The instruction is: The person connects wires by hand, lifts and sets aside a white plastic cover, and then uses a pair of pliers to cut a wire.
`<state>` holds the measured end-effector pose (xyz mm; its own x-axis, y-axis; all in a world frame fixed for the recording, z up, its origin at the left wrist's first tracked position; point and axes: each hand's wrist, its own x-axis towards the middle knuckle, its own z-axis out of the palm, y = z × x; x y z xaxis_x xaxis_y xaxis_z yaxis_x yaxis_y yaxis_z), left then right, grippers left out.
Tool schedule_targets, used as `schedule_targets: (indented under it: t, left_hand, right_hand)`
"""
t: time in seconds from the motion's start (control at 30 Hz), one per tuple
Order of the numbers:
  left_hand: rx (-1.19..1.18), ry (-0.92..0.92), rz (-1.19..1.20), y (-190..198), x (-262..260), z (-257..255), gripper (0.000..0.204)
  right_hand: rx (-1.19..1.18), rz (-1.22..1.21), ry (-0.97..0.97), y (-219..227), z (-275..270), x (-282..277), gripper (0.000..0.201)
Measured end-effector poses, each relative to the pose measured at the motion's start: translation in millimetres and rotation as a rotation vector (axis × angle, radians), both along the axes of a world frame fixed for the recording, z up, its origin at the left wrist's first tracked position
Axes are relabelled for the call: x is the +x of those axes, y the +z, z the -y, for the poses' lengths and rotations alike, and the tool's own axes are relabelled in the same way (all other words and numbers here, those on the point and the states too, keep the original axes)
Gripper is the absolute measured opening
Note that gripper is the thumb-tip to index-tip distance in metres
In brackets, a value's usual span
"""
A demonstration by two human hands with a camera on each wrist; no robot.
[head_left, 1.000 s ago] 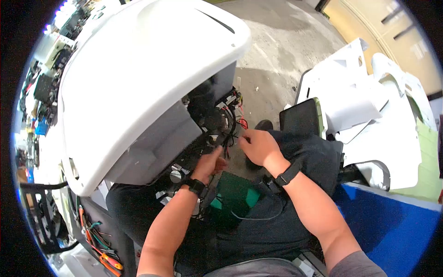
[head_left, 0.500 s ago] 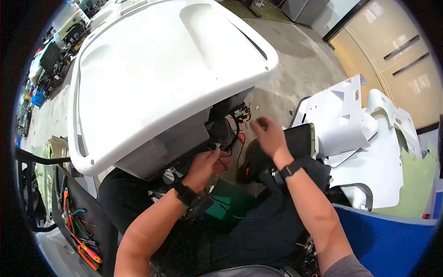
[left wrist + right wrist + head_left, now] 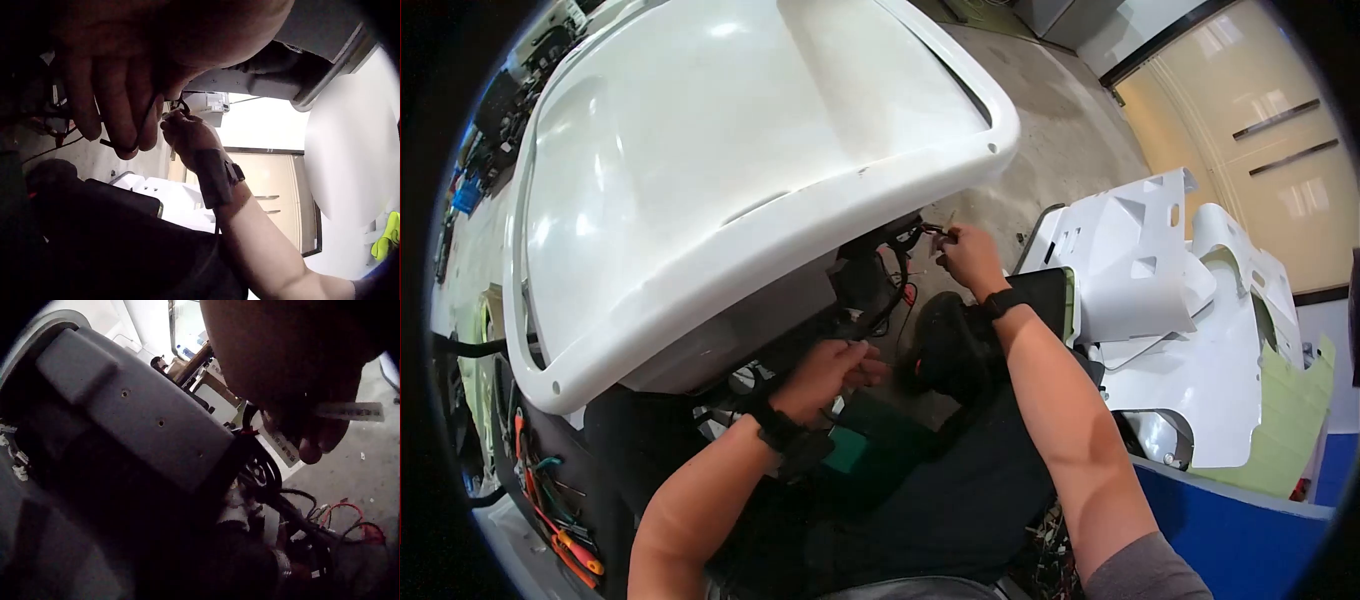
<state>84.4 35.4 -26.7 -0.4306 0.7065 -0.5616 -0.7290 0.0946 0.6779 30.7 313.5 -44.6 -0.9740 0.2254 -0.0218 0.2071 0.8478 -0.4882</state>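
Note:
My left hand [image 3: 830, 370] is below the near edge of a large white cover [image 3: 700, 130]. Between its fingers it pinches a thin black strip [image 3: 145, 125], which bends round past the fingertips. Farther out, my right hand [image 3: 972, 262] grips some wires with printed white tags [image 3: 353, 411] at the far end of the grey housing [image 3: 150, 412]. Black and red wires [image 3: 250, 425] run from the housing toward its fingers. Under that hand hangs a bundle of dark cables [image 3: 294, 512] with red loops. The right palm hides the grip itself.
White moulded panels [image 3: 1140, 255] stand at right behind a flat black panel [image 3: 1052, 300]. Beside them is a blue surface [image 3: 1230, 520]. Hand tools, including a screwdriver [image 3: 580, 553], lie at lower left. A green object [image 3: 845, 450] sits between the legs.
My right hand has moved up and away, from open air beside the cables to the tagged wires, and now grips them. The left hand stays under the cover. The head view has shifted.

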Motion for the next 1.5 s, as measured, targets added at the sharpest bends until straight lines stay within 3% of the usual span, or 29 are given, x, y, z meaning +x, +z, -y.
schedule_targets:
  t: [0.2, 0.37, 0.57, 0.63, 0.73, 0.87, 0.93, 1.03, 1.27, 1.43, 1.5]
  left_hand:
    - [-0.058, 0.005, -0.029, 0.4, 3.5, -0.4, 0.038]
    - [-0.092, -0.076, -0.092, -5.1, 3.1, -1.7, 0.037]
    - [-0.095, -0.045, -0.056, -2.8, 5.6, -2.4, 0.036]
    - [-0.095, -0.045, -0.04, -3.5, 5.3, -2.6, 0.036]
    - [-0.098, -0.042, -0.039, -1.8, 4.3, -3.0, 0.037]
    - [-0.091, -0.022, -0.032, -1.6, 5.6, -1.5, 0.037]
    - [-0.087, -0.025, -0.038, -4.6, 5.4, -1.3, 0.037]
    - [-0.085, -0.031, -0.05, -4.8, 4.8, 0.4, 0.038]
    - [-0.096, -0.033, -0.063, 1.9, 2.8, -1.5, 0.035]
    - [-0.088, -0.05, -0.15, -6.8, -5.5, 2.8, 0.033]
    - [-0.082, -0.029, -0.16, -10.6, -4.5, 1.7, 0.033]
  right_hand:
    - [-0.278, -0.027, -0.035, -10.7, 3.1, 5.5, 0.016]
    - [-0.284, -0.066, -0.039, -1.7, 26.8, 21.0, 0.018]
    - [-0.24, -0.06, 0.007, 26.3, 36.3, 20.1, 0.022]
    - [-0.149, -0.118, -0.075, 34.7, 39.9, 16.4, 0.022]
    - [-0.035, -0.112, -0.061, 29.1, 36.0, 6.7, 0.021]
    - [-0.111, -0.255, 0.01, 9.5, 31.5, 7.5, 0.022]
    - [-0.008, -0.217, 0.046, 8.2, 30.4, 10.1, 0.019]
    - [0.032, -0.226, -0.015, 3.6, 35.0, 11.7, 0.017]
    - [0.039, -0.174, 0.011, 3.0, 35.1, 19.7, 0.02]
    - [-0.212, -0.19, -0.088, -0.7, 34.0, 24.5, 0.023]
    - [-0.187, -0.162, -0.085, 0.7, 32.9, 27.6, 0.024]
